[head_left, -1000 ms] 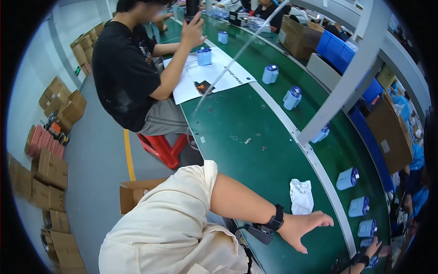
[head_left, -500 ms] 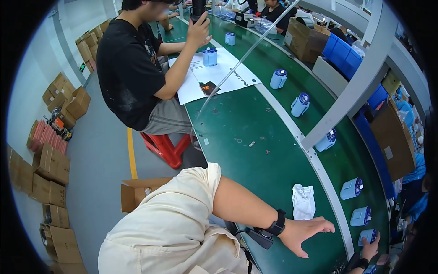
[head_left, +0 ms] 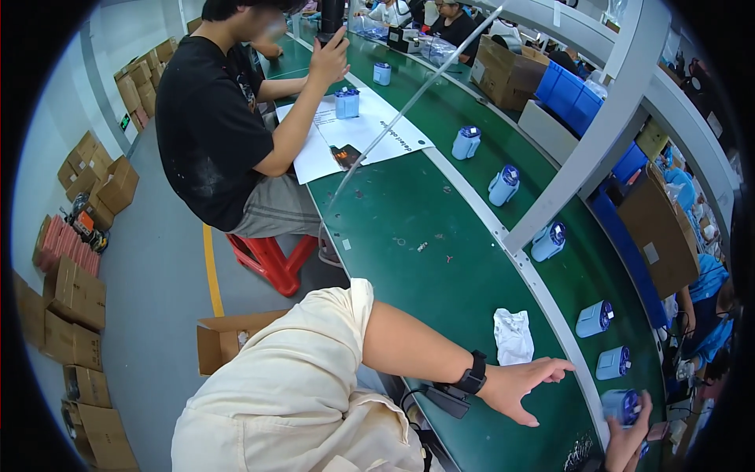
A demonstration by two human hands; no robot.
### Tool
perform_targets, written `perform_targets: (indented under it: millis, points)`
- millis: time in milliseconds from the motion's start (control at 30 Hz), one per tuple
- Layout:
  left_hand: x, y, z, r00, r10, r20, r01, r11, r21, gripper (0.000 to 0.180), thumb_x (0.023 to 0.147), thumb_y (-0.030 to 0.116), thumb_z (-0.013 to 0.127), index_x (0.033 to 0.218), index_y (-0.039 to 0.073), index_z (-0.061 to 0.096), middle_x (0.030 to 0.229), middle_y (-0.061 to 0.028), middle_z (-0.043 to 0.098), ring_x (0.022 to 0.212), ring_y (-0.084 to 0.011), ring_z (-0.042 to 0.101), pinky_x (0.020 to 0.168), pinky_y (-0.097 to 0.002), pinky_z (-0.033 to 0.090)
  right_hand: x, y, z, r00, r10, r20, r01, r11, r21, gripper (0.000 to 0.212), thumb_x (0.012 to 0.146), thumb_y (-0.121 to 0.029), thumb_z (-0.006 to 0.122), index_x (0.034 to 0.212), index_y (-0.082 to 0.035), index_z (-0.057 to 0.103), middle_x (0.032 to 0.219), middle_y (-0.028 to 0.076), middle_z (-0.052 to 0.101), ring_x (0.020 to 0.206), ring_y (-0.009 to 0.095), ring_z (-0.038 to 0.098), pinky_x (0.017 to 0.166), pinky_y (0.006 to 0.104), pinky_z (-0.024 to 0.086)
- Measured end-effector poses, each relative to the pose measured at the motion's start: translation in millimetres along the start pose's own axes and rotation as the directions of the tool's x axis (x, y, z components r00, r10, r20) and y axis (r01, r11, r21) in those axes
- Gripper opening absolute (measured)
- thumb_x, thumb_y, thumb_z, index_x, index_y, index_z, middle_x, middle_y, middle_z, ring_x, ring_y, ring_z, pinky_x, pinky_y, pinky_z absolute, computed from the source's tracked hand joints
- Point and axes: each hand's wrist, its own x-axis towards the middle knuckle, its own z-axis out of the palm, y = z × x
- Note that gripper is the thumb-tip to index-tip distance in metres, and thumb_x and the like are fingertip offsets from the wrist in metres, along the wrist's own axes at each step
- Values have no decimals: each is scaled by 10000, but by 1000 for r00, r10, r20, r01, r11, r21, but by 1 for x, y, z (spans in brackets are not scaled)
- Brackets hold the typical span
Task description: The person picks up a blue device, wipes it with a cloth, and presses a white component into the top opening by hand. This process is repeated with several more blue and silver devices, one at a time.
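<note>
My left hand reaches across the green table, palm turned right, with thumb and fingers spread and nothing between them. Just beyond it lies a crumpled white cloth or tissue. At the lower right, my right hand has its fingers round a light-blue plastic unit with a dark-blue end, slightly blurred. Two similar units, a nearer one and a farther one, lie tilted on the green belt beyond it. Part of another blue piece shows beside my right hand, mostly hidden.
A pale metal rail divides table from belt, and a grey post rises from it. More blue units line the belt. A seated co-worker is at the far left by a white sheet. Metal bits lie near my right hand.
My right hand has drawn the blue unit slightly toward the rail and nearer me. My left hand stays open, with little movement. The whole view has shifted a little.
</note>
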Motion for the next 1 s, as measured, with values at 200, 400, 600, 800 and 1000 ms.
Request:
perform_targets:
  millis: [200,400,600,800,1000]
  points:
    - [0,-2,1,960,121,254,-105,991,-78,1405,536,282,941,1519,71,-40,1372,-184,373,1316,-290,382,1106,-413,316,-51,-165,12,815,-320,483,25,852,523,636,672,-7,762,1262,20,524,1170,185,616,1096,266,596,927,358,473]
    - [1,3,14,896,232,379,-52,902,-429,1507,495,289,957,1495,74,-149,1307,-194,487,1300,-320,432,1099,-413,306,-60,-177,43,824,-406,397,228,877,424,654,665,-19,752,1278,6,527,1188,172,613,1084,276,604,944,369,462]
    - [-2,6,6,974,20,227,24,982,-187,1298,560,206,903,1454,54,-25,1277,-204,527,1254,-336,487,1073,-390,343,-58,-157,66,916,-309,255,132,834,536,682,701,-59,739,1333,6,489,1265,175,577,1149,278,574,986,375,438]
    - [-5,14,2,949,-122,289,139,990,-37,1044,626,220,840,1380,56,136,1253,-205,555,1166,-356,545,1004,-395,408,-66,-148,79,944,-254,210,50,740,670,702,741,-96,719,1375,17,439,1303,181,547,1176,276,554,1013,385,422]
    - [-3,10,1,959,-122,258,130,991,-17,1001,638,226,820,1375,61,163,1223,-211,572,1127,-381,556,974,-411,425,-64,-146,83,947,-229,227,6,716,698,728,747,-118,739,1386,25,420,1315,181,534,1186,280,546,1021,391,415]
